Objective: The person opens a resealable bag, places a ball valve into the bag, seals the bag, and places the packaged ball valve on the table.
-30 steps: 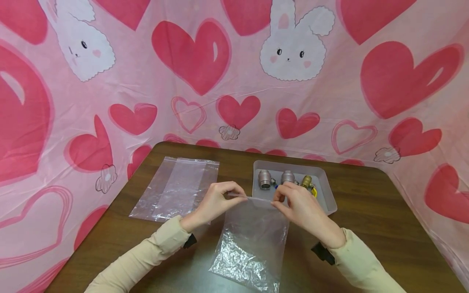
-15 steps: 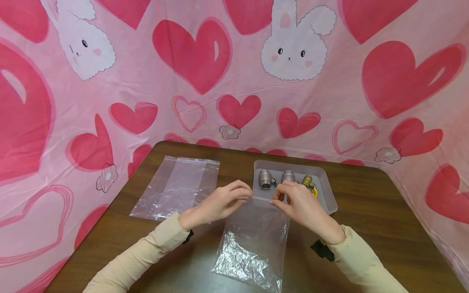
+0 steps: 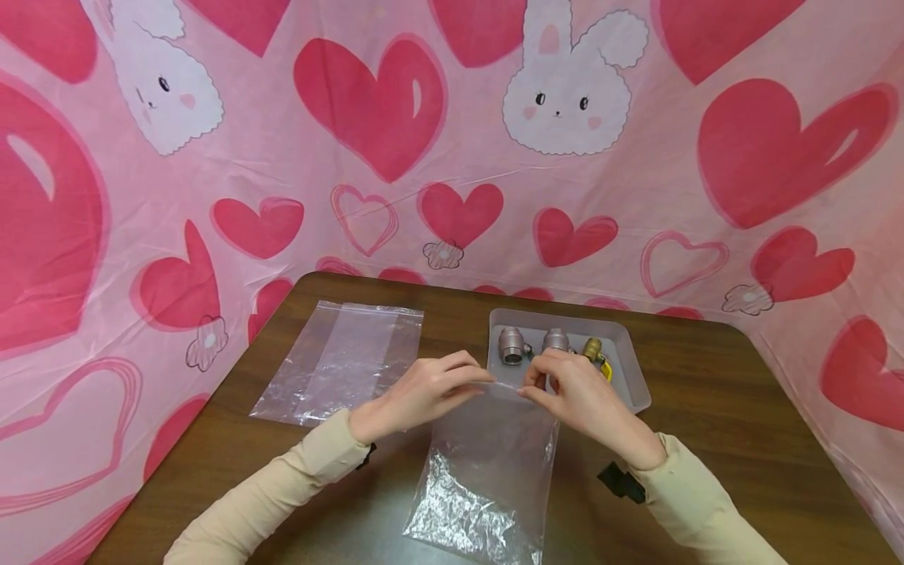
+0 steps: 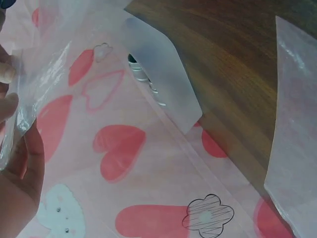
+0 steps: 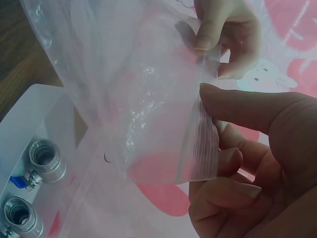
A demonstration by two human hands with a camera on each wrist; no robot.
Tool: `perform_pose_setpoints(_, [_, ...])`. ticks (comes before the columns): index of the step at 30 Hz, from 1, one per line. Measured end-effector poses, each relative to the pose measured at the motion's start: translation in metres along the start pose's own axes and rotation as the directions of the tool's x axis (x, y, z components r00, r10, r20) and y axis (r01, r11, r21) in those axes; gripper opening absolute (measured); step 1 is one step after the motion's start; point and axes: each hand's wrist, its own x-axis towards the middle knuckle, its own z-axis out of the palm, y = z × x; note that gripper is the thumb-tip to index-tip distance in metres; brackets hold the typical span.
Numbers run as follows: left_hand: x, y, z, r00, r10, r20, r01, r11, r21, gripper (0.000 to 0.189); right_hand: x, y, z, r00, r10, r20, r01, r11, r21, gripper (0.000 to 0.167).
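Head view, from left. Pink cloth, printed with hearts and rabbits, stands behind the brown table. Flat clear bags lie on the tabletop, zip edge away from the wearer; I cannot tell how many overlap. Next, the left hand: I log thumb and fingers clamped on the top edge of the zip bag, confirmed in my right wrist feed. The zip bag is between the hands, its body extending toward the wearer, lower part wrinkled and glossy. Beyond it sits a translucent tray with two silver fittings and, right of them, a brass fitting with a yellow handle. Rightmost, in front of the tray, the right hand pinches the zip bag's ribbed strip, thumb against fingers.
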Motion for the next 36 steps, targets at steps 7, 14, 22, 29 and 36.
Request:
perform_pose_setpoints(7, [0.0028, 0.0008, 0.0028, 0.999, 0.011, -0.047, -0.009, 0.999, 0.038, 0.008, -0.0004, 0.0001, -0.0006, 1.000, -0.014, -0.012, 0.015, 1.000, 0.025, 0.021])
perform_pose_setpoints(14, [0.0029, 0.0010, 0.0028, 0.999, 0.009, -0.046, -0.008, 0.999, 0.034, 0.012, -0.0021, 0.0018, 0.0016, 0.998, -0.034, -0.047, 0.038, 0.997, 0.072, 0.019])
perform_pose_setpoints(22, [0.0062, 0.0007, 0.0039, 0.997, 0.060, -0.054, -0.058, 0.998, 0.035, 0.007, 0.0008, 0.0009, 0.0052, 0.996, -0.073, -0.045, 0.078, 0.990, 0.121, 0.009])
perform_pose_setpoints(29, [0.0088, 0.0029, 0.0043, 0.995, 0.085, -0.048, -0.083, 0.996, 0.041, 0.012, 0.0023, -0.0004, 0.0063, 0.998, -0.070, -0.003, 0.070, 0.990, 0.125, 0.007])
perform_pose_setpoints(36, [0.0092, 0.0034, 0.0058, 0.995, 0.092, -0.036, -0.090, 0.994, 0.056, 0.012, 0.0035, -0.0004, 0.0079, 0.996, -0.090, 0.005, 0.089, 0.994, 0.061, 0.008])
